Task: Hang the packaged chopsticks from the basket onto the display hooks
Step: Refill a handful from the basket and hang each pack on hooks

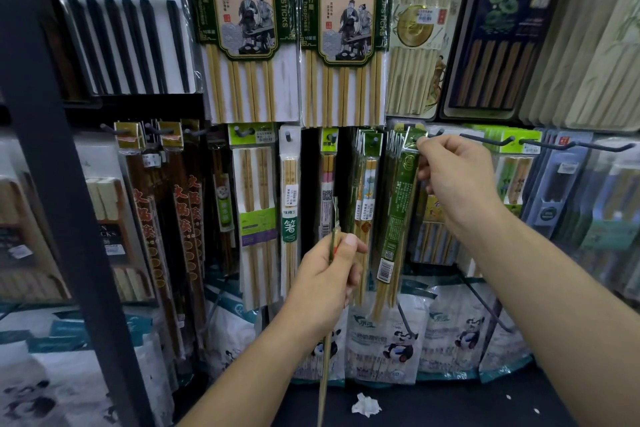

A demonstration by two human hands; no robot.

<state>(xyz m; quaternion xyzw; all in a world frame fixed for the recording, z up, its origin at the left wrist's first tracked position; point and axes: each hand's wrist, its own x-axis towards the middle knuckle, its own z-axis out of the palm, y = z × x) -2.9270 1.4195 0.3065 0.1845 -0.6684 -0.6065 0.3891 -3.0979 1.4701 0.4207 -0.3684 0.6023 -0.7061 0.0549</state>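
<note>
Item 1. Green chopstick pack (pixel 394 218): clear sleeve with a green printed card holding pale bamboo sticks. Your right hand (pixel 457 180) pinches its header at the top, at the level of the hook row. Its long axis runs near vertical, header up and stick ends down, with the lower end leaning a little to your left. A barcode label faces you low on the card. You cannot tell from here whether the header hole sits over a hook.

Item 2. Second pack (pixel 333 218): your left hand (pixel 325 281) grips it, fingers curled round and thumb pressed on top. It is seen edge-on as a thin strip and stands near upright, in front of the hanging stock. Its upper end rises above your thumb and its lower end passes down beside your wrist.

Item 3. Display hook (pixel 491 141): dark wire with an upturned tip, just right of your right hand.

Item 4. Upper row: two large packs (pixel 242 28) of long pale chopsticks marked CHOPSTICKS, hanging side by side, with a pack of black chopsticks (pixel 128 38) to their left.

Item 5. Lowest row: white bags with a panda print (pixel 381 340), contents unclear.

Item 6. Crumpled white paper (pixel 365 404) on the dark surface below.
</note>
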